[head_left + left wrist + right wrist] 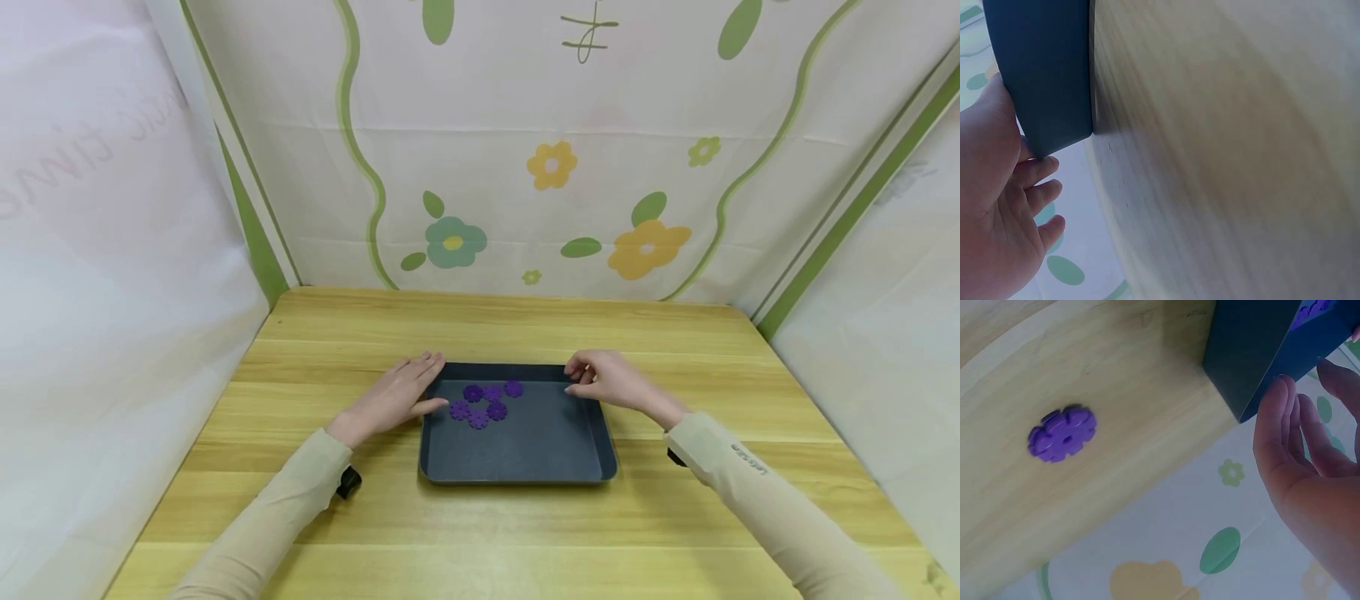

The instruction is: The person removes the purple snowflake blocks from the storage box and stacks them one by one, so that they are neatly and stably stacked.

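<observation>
A dark grey-blue baking tray (525,454) lies on the table, with several purple notched plastic discs (477,419) grouped in its left half. My left hand (401,392) rests at the tray's back left corner, its fingers fairly straight outside the wall and its thumb over the rim. Over the back right corner is my right hand (603,379), fingers loosely bent and apart from the thumb, nothing between them. In the right wrist view, its fingertips are right at the tray's wall (1244,356). One purple disc (1063,434) lies on the table outside the tray; the head view hides it.
The wooden table (495,542) extends around the tray on all sides. A white curtain (480,100) printed with flowers hangs behind it, and pale fabric walls (97,333) stand at both sides.
</observation>
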`<move>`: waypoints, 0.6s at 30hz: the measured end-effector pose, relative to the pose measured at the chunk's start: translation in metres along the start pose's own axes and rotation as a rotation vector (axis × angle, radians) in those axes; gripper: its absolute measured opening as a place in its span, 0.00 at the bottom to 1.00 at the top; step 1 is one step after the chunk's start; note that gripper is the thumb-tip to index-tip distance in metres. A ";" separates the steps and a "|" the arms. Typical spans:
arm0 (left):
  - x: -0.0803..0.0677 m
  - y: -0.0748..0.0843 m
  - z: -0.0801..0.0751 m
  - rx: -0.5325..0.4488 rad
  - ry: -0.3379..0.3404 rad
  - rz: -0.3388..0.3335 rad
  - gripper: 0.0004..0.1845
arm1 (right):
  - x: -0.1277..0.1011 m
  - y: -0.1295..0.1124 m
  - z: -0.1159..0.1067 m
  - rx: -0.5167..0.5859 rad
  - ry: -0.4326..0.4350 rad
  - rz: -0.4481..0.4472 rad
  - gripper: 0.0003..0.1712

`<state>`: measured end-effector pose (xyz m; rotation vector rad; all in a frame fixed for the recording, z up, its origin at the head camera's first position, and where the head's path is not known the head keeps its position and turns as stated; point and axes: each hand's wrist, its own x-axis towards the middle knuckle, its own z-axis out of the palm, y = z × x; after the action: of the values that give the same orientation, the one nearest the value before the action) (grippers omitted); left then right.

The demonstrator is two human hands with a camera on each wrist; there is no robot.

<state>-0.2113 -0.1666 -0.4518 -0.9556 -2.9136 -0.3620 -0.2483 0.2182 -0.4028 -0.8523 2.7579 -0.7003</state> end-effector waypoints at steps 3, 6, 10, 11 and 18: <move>0.000 -0.001 0.001 0.000 -0.010 -0.005 0.41 | 0.005 -0.003 0.005 0.001 0.003 -0.009 0.15; 0.000 -0.001 0.002 0.001 -0.020 -0.011 0.41 | 0.008 -0.006 0.010 0.002 -0.003 -0.016 0.16; 0.000 -0.001 0.001 0.000 -0.023 -0.014 0.42 | 0.011 -0.010 0.015 -0.001 -0.014 -0.021 0.16; 0.000 -0.001 0.001 -0.001 -0.022 -0.014 0.42 | 0.012 -0.011 0.016 0.000 -0.015 -0.025 0.16; 0.000 0.001 -0.001 -0.004 -0.010 -0.013 0.41 | 0.020 -0.019 0.022 0.006 -0.010 -0.026 0.16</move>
<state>-0.2103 -0.1660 -0.4507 -0.9427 -2.9300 -0.3652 -0.2485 0.1846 -0.4136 -0.8899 2.7391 -0.7067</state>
